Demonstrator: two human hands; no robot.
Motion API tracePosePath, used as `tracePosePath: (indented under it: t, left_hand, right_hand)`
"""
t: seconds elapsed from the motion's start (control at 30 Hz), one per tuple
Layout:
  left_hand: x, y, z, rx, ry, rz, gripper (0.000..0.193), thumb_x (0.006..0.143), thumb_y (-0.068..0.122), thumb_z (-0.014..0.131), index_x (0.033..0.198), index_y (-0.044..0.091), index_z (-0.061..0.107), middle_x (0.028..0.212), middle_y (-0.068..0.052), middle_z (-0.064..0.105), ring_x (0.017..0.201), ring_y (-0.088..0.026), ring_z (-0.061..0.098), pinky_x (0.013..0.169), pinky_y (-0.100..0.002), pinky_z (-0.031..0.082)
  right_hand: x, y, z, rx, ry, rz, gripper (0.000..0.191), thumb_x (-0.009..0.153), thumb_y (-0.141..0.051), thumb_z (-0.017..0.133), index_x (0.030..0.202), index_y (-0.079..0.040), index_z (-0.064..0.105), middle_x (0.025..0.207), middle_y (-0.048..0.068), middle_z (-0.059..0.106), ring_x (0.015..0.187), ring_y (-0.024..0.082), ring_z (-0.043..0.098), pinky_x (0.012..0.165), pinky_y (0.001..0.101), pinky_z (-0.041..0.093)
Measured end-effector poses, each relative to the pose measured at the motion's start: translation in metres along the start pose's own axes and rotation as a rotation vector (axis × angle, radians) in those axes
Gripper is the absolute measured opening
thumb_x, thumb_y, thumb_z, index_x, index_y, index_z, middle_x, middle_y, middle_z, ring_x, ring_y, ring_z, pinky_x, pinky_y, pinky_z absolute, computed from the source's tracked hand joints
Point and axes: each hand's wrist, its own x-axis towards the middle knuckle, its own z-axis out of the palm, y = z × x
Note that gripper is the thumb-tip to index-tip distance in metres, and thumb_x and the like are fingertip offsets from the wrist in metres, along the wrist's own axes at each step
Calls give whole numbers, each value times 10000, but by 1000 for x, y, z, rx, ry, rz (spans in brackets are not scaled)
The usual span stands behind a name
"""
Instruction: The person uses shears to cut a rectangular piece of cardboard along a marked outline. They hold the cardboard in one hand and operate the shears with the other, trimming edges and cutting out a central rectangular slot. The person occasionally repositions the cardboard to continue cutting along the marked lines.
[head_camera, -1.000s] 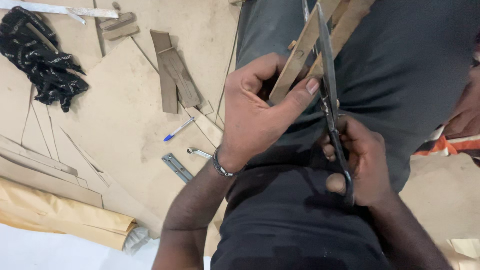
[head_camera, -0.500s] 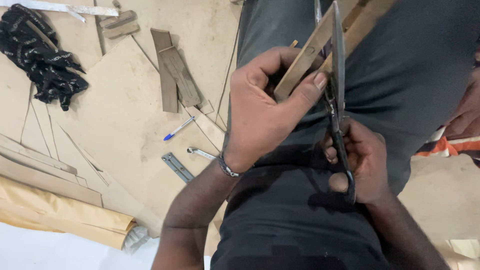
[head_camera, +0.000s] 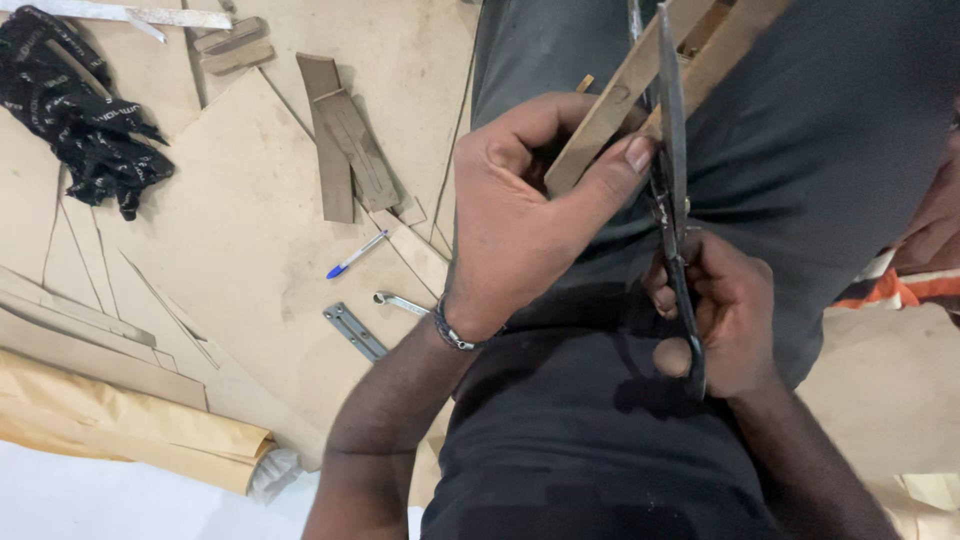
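- The left hand (head_camera: 525, 215) reaches in from the lower left, wrist bent, with a dark band around it. Its fingers curl over a tan strip (head_camera: 625, 100) and the thumb presses the strip's edge from the right — a firm pinch.
- The strip runs slantwise from the left hand up to the top edge of the view, with more tan strips beside it there.
- The right hand (head_camera: 725, 315) sits lower and to the right, fingers closed through the handles of dark scissors (head_camera: 672, 190). The thumb tip shows at the lower loop.
- The scissors point up, their blades just beside the left thumb and against the strip; how far the blades gape I cannot tell.
- Both hands work above the person's lap, which is covered in dark grey cloth.
- To the left lies a board floor (head_camera: 250, 230) of tan sheets, scored with lines.
- On it: a blue pen (head_camera: 356, 254), a small metal bar (head_camera: 354, 332), a metal hook (head_camera: 400, 301), brown offcuts (head_camera: 345, 160) and a black cloth (head_camera: 85, 110) in the far corner.
- A rolled yellow-brown paper (head_camera: 130, 425) lies at the lower left.
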Motion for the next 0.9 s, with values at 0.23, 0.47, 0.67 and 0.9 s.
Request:
tracePosePath:
  t: [0.23,0.47,0.67,0.9]
  left_hand:
    - [-7,-7,14,23,83,70,152,1056,122,756,1089,-18,708,867,19,716,776,10,636,692,-156,526]
    - [13,24,-4,157,-69,12,129,1050,115,758,1017,-4,720,822,15,687,749,5,596,662,-171,487]
    - [25,21,-16,239,-149,69,175,1061,155,750,1032,-10,699,830,0,698,771,-8,613,682,-187,520]
    - [11,9,-3,60,-45,44,229,1090,208,726,1090,-18,689,907,-8,728,827,-22,674,738,-193,580]
  right_hand:
    - [-2,-1,7,44,37,47,821,699,-794,809,982,-64,563,796,-53,536,695,35,498,639,199,418]
    - [0,-1,6,-46,22,10,834,717,-829,758,1001,-69,565,837,-51,561,690,20,515,667,192,432]
    - [5,-7,11,-39,28,6,860,717,-854,740,1001,-64,554,846,-50,569,728,21,528,669,189,452]
    - [7,-15,5,-92,56,-14,865,721,-845,747,1014,-54,555,822,-28,567,707,24,523,652,182,444]
